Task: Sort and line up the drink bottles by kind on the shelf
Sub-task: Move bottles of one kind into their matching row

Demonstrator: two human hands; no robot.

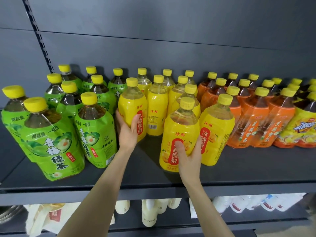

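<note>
Left hand (127,132) is curled round a clear plastic yellow-label bottle (131,101) at the yellow group's 9 o'clock edge, thumb on the label. Right hand (189,156) wraps the front yellow-label bottle (177,127) at 6 o'clock. Both bottles stand upright on the dark grey metal shelf (256,165), with pale liquid and yellow caps. Green-label bottles (51,139) are at 9 o'clock, orange-label bottles (253,120) at 3. Best to grip low, slide toward 12 into straight columns, labels outward, without knocking neighbours.

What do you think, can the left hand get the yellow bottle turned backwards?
Probably yes, once freed: the left hand grips a neighbouring yellow bottle, and bare shelf fronts the backwards bottle.
</note>
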